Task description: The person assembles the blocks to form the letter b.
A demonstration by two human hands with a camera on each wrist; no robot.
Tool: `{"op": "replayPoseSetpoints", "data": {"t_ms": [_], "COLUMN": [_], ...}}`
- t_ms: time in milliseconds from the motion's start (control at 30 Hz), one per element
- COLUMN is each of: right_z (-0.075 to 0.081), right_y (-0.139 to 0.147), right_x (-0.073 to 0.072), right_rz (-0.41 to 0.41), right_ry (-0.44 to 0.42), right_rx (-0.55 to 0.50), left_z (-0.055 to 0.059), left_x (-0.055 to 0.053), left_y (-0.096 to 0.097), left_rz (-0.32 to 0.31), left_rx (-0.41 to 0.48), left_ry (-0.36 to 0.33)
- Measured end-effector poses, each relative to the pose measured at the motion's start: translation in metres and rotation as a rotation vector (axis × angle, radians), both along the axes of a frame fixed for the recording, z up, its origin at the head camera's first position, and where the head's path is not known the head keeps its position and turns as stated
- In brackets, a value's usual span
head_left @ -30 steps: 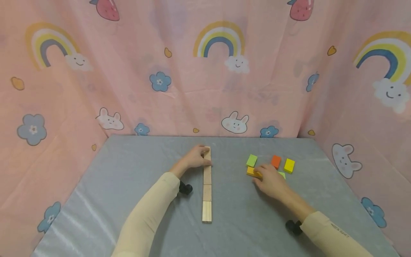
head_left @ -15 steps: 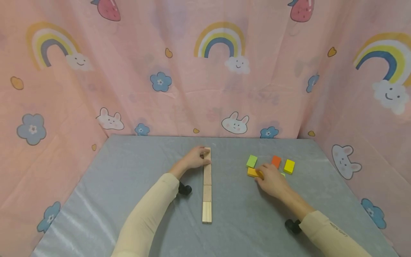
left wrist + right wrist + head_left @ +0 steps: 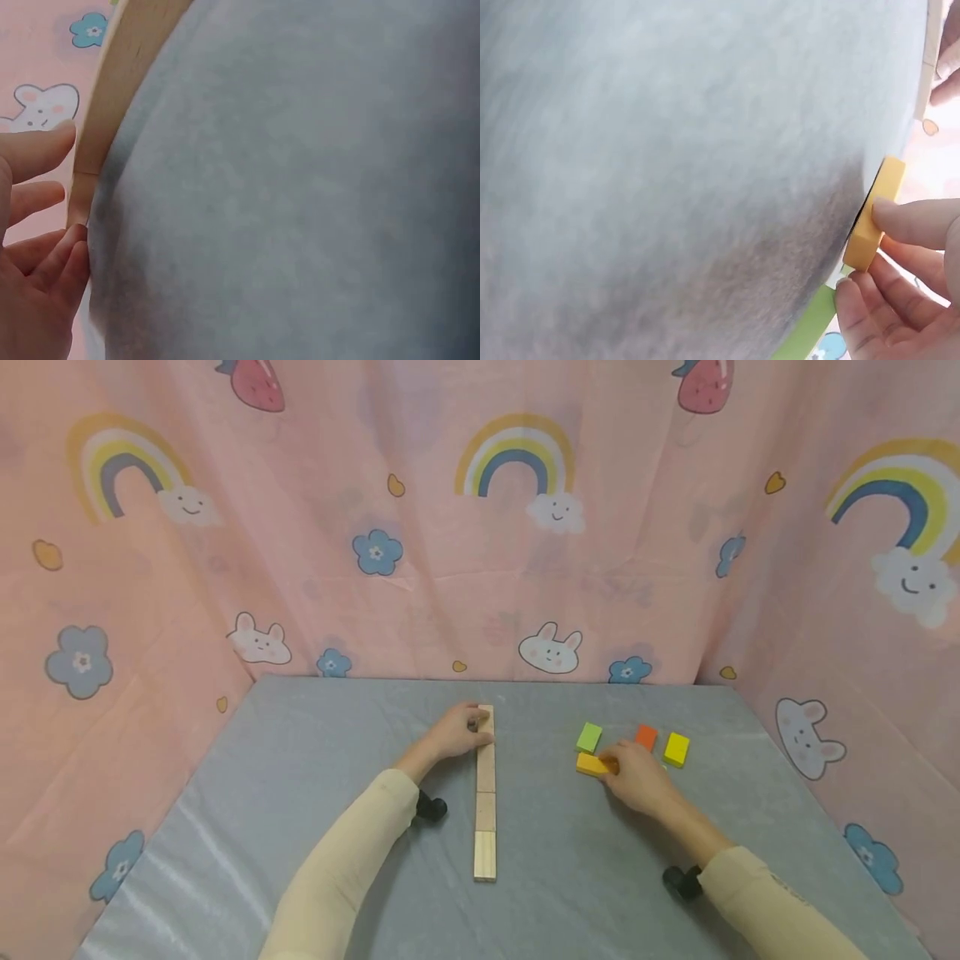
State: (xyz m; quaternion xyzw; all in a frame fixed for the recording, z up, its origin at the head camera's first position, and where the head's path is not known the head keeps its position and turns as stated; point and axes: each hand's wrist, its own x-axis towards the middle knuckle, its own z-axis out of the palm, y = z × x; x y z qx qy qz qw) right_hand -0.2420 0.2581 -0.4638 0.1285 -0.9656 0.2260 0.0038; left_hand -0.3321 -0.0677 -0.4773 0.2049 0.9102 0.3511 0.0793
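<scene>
Plain wooden blocks form a straight row (image 3: 485,810) on the grey cloth. My left hand (image 3: 452,732) is at the far end of the row, holding the last wooden block (image 3: 81,196) with thumb and bent fingers over it. To the right, my right hand (image 3: 637,777) pinches an orange-yellow block (image 3: 590,765) by its right end. In the right wrist view the thumb lies on one face of that block (image 3: 877,217), with fingers behind it. A green block (image 3: 808,326) is beneath those fingertips; in the head view the hand hides nearly all of it.
A light green block (image 3: 589,737) lies just behind the orange-yellow one. Beyond the right hand are a red-orange block (image 3: 646,737) and a yellow block (image 3: 676,749). Pink patterned curtains (image 3: 420,602) border the grey-covered table (image 3: 330,727) at the back and sides.
My right hand has shifted slightly to the right along the orange-yellow block, showing more of it and covering the green block behind. The left hand stays at the row's far end.
</scene>
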Motion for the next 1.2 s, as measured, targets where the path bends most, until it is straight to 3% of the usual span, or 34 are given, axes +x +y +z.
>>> {"op": "replayPoseSetpoints", "data": {"t_ms": [133,367,733,967,1200], "right_z": [0.002,0.002,0.002,0.000,0.003], "right_y": [-0.003,-0.007,-0.018,-0.033,-0.047], "right_x": [0.000,0.001,0.000,-0.004,-0.007], "right_rz": [-0.009,-0.020,-0.054,-0.016,0.001], "right_ry": [-0.038,-0.078,-0.132,-0.117,-0.139], "right_rx": [-0.035,-0.129,-0.253,-0.288,-0.303], "left_z": [0.003,0.009,0.011,0.008,0.007], "left_x": [0.005,0.022,0.049,0.057,0.057], "left_y": [-0.001,-0.005,-0.013,-0.014,-0.012], "left_rz": [-0.013,-0.056,-0.111,-0.150,-0.158], "left_rx": [-0.009,-0.130,-0.118,-0.134,-0.200], "left_ry": [0.022,0.079,0.086,0.103,0.121]}}
